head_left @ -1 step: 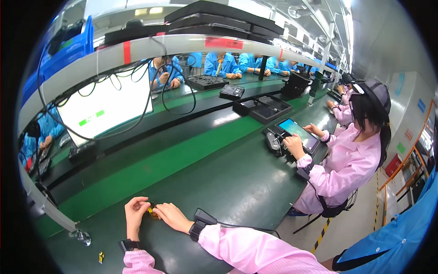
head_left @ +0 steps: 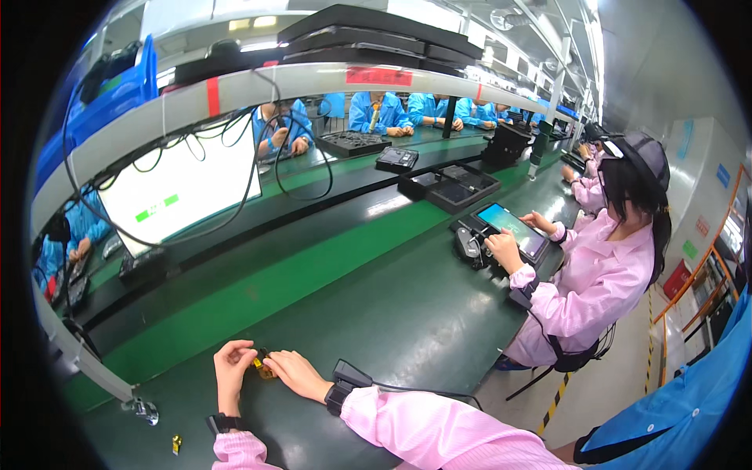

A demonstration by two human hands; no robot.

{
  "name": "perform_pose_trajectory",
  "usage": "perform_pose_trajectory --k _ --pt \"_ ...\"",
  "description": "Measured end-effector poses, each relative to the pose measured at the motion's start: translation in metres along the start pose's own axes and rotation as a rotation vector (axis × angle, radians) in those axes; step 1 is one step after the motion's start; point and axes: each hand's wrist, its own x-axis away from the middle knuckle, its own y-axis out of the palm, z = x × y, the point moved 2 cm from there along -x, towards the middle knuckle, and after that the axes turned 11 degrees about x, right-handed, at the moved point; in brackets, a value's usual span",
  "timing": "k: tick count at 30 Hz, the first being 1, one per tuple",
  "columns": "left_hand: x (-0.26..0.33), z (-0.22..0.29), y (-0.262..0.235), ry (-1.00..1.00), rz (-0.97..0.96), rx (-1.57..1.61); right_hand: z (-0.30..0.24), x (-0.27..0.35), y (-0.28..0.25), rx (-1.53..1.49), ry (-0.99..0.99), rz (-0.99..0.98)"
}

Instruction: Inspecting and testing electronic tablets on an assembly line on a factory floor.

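Between my two hands is a small gold-and-yellow flexible part point(head_left: 265, 371) with a dark end, lying low over the green bench. My left hand point(head_left: 233, 366) pinches its left side between thumb and fingertips. From the other side, my right hand point(head_left: 296, 371) reaches across with fingers pressed together on the part's dark end; the exact grip is partly hidden. Both wrists wear black bands below pink sleeves. A second small yellow-gold piece point(head_left: 176, 444) lies on the bench, left of my left forearm and apart from it.
A metal post foot point(head_left: 145, 412) stands at the left. Beyond it are a lit monitor point(head_left: 184, 188) and hanging black cables. A pink-sleeved person works at a tablet point(head_left: 513, 233) on the right, near a black tray point(head_left: 450, 186). A cable point(head_left: 427, 387) runs from my right wristband.
The view has shifted very slightly. My hands stay almost in place, and a little more of the gold part shows beneath my right fingers.
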Motion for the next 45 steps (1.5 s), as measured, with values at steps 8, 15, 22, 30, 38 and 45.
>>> perform_pose_trajectory --k 8,15,22,30,38,45 --pt "0.004 0.008 0.027 0.156 -0.014 -0.127 -0.004 -0.002 0.0 -0.784 0.238 -0.073" --pt "0.0 0.023 0.077 0.187 -0.062 -0.067 0.007 0.004 -0.055 -0.788 0.261 -0.099" --pt "-0.046 0.009 0.149 0.109 -0.208 -0.101 0.057 0.011 -0.13 -0.487 0.094 0.025" --pt "-0.129 -0.025 0.206 0.141 -0.113 -0.145 0.16 0.021 -0.183 -0.437 0.368 0.324" --pt "-0.218 -0.1 0.227 0.149 -0.054 -0.169 0.184 0.023 -0.205 -0.325 0.512 0.448" --pt "-0.255 -0.122 0.291 0.329 -0.114 -0.266 0.187 0.027 -0.209 -0.324 0.572 0.384"
